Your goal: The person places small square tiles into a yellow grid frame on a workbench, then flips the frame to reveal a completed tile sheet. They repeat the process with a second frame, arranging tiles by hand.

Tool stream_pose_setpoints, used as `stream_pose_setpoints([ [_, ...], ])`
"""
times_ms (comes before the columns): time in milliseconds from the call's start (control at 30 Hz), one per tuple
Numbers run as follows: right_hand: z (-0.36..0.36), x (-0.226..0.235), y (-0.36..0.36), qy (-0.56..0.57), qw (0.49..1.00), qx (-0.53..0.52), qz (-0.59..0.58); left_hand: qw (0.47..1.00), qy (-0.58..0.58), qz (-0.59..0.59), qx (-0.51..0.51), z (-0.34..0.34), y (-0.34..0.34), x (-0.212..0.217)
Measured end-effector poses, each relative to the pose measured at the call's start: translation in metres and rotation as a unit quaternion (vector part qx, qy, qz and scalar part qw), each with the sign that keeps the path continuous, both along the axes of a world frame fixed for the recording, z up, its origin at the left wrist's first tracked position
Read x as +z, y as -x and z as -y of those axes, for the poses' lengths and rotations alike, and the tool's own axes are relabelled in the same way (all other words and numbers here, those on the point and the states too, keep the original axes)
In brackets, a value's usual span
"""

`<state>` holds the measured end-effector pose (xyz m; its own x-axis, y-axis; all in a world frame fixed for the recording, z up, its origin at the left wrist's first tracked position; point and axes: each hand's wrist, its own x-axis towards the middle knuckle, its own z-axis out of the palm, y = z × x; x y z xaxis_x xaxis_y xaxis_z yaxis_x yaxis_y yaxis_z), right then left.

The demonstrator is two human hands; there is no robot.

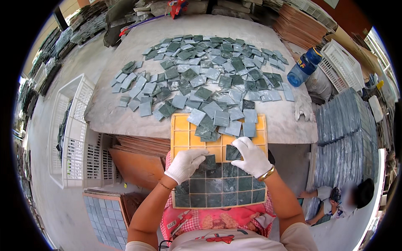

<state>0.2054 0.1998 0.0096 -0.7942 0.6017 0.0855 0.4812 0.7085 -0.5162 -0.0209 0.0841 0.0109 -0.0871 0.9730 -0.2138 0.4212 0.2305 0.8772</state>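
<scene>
Head view showed the yellow grid tray at the near table edge, its near three rows filled with green tiles. Left hand pressed a tile flat, fingers together; right hand pinched another tile. Far rows stayed unfilled, loose tiles heaped beyond.

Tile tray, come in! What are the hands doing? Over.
Left hand pressing a green tile into the yellow tray. Right hand setting another tile. Loose tiles piled on tray's far end.
</scene>
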Motion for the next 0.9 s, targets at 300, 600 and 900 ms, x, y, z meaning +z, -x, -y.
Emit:
stream_pose_setpoints([
  [300, -0.008, -0.013, 0.001, 0.01, 1.0, 0.02, -0.01, 0.959, -0.153, -0.239, -0.027, -0.003, -0.016, -0.029],
  [600, 0.007, -0.018, 0.008, 0.088, 0.996, -0.005, -0.024, 0.945, -0.171, -0.267, -0.086, -0.012, -0.025, -0.028],
  [900, -0.032, -0.002, -0.023, 0.004, 0.983, -0.178, -0.036, 0.937, -0.185, -0.28, 0.093, -0.01, 0.007, -0.019],
])
